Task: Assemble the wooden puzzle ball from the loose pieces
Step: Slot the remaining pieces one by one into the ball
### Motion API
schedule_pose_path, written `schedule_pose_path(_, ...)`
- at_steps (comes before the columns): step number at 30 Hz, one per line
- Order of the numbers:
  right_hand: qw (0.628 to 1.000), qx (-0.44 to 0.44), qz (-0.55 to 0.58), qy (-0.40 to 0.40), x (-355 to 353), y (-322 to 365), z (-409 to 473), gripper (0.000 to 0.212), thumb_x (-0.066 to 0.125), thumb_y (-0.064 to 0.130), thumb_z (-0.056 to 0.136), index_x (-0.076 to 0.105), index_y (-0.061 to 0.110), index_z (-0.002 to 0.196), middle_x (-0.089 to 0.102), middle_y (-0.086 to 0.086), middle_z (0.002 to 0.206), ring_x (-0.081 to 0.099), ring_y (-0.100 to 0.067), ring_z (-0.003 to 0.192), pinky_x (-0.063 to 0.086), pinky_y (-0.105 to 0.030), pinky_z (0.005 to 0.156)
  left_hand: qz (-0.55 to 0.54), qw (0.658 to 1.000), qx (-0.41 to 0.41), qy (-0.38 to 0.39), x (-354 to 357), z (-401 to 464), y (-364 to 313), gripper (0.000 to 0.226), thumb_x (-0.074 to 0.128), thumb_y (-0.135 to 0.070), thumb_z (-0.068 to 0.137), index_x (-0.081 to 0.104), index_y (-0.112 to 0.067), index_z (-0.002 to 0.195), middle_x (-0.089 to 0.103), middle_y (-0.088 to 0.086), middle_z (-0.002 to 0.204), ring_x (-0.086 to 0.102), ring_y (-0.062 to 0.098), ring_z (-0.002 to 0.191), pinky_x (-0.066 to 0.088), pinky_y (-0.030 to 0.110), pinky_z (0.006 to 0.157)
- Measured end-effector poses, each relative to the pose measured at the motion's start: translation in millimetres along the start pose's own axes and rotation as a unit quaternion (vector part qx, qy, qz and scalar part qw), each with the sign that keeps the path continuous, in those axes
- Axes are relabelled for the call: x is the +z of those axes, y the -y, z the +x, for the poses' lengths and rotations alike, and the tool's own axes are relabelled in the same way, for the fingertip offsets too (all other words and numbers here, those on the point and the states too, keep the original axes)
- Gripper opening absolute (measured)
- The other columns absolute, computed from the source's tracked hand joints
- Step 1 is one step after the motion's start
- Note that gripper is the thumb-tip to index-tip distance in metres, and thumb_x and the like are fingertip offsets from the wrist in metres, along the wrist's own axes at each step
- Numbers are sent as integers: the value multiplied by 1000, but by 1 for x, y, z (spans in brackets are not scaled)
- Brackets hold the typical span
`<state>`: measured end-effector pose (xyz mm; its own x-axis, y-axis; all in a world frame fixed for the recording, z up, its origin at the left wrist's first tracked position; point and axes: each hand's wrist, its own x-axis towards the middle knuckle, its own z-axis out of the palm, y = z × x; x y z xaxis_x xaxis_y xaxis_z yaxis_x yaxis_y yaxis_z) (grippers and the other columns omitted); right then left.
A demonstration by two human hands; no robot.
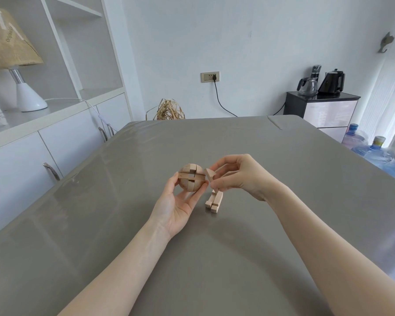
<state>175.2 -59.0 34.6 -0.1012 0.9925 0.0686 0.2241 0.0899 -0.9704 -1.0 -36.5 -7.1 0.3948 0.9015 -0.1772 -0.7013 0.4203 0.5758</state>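
Head view: the left hand (180, 201), palm up, cradles a pale, round, partly built wooden puzzle ball (191, 177) above the grey, glossy worktop (283, 179). Its thumb sits on the ball's left side and its fingers curl under and up the right side, so this grip holds the ball. Dark slots cross the ball's face, and its right side looks unfinished.

The right hand (235, 175) pinches a small, pale wooden wedge-shaped piece (209, 174) between thumb and fingertips, a narrow grip around that 1 piece. The piece hangs just beside the ball's right edge, close to touching; whether it actually touches cannot be told.

Below the right hand, 1 more light wooden notched bar piece (213, 201) lies on the worktop, so by my reckoning the ball is well along but lacks at least 2 parts.

The step in hand seems to be seating the wedge into the ball's right side. To do it well, I would turn the ball so the open slot faces the piece, line up the piece's flat faces with the slot, and slide it straight in. The left fingers near the gap should shift clear while the grip keeps the seated pieces from slipping apart.
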Motion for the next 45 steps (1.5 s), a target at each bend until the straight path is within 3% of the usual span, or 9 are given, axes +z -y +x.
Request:
schedule_pose_path(8,1000,-23,16,-13,11,4,0,32,75,-9,71,68,10,95,64,-7,82,63,-17,62,52,-21,58,9,1000,1,8,-1,0,-1,30,48,-22,99,56,-3,121,66,24,114,67,29,104,58,37,81)
schedule_pose_path(12,998,-40,34,-25,13,5,1,34,75,-4,74,67,17,99,64,-4,83,62,-15,60,51,-20,58,1,1000,-6,2,0,0,0,27,50,-21,98,58,-2,114,66,26,112,66,34,105,57,38,82)
schedule_pose_path(20,996,-75,27,-46,18,4,1,32,73,-2,77,64,21,98,58,-3,96,60,-21,67,53,-24,62,-1,1000,-6,-4,-1,1,-1,27,51,-22,97,58,-3,115,66,26,113,67,35,103,56,39,84)
schedule_pose_path(25,994,-85,10,-64,20,3,0,20,74,1,78,64,17,87,58,-5,101,62,-19,63,51,-19,63,3,1000,-3,-7,-1,2,-1,27,51,-22,97,59,-3,114,67,25,111,67,34,102,55,38,86)
schedule_pose_path(30,995,-65,20,-76,20,3,0,25,81,7,71,68,20,89,61,-7,93,64,-11,68,45,-9,61,9,1000,0,-6,-1,1,-1,26,51,-22,97,60,-2,111,67,24,111,68,32,101,54,37,90)
schedule_pose_path(35,997,-65,15,-40,19,0,1,42,77,-7,68,68,20,98,61,-13,95,62,-10,77,52,-21,82,21,1000,3,2,0,0,-1,29,47,-22,99,59,0,113,68,24,109,69,27,98,47,37,97)
schedule_pose_path(42,996,-73,19,-37,19,2,0,36,68,-13,75,68,11,101,62,-2,83,60,-3,65,48,-12,68,14,1000,7,-12,-1,1,-1,28,50,-21,97,59,0,114,67,24,113,69,30,99,48,38,98)
schedule_pose_path(45,996,-75,11,-41,19,1,0,36,68,-11,75,69,11,103,62,0,80,60,-3,66,48,-12,69,11,1000,7,-15,-1,1,-1,29,50,-21,97,58,0,115,67,24,112,69,31,98,48,38,97)
